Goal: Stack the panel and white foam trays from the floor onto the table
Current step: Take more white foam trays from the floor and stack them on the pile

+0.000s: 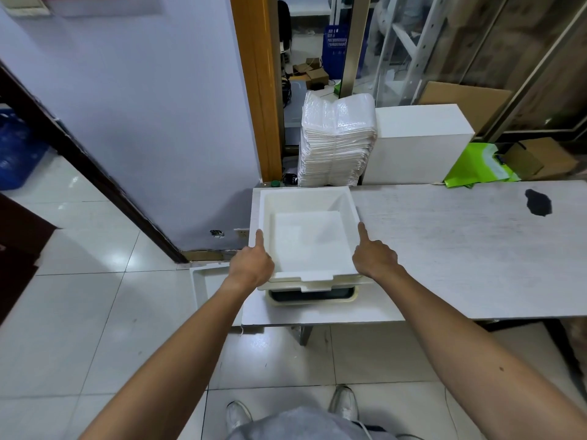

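A white foam tray [305,198] sits on the left end of the table [460,249], on top of another white foam tray [313,284] and a dark panel with a cream rim [313,296]. My left hand [252,265] grips the top tray's left wall near the front corner, thumb along the rim. My right hand [373,257] grips the right wall, thumb on the rim. One more white foam tray [198,281] lies on the floor to the left of the table, partly hidden by my left arm.
Behind the table stand a tall pile of wrapped white sheets [336,141], a white box [419,144] and a green bag [476,166]. A dark stain [538,202] marks the table's right part. A wall and door frame [257,90] are at the left. My shoes [344,403] are on the tiled floor.
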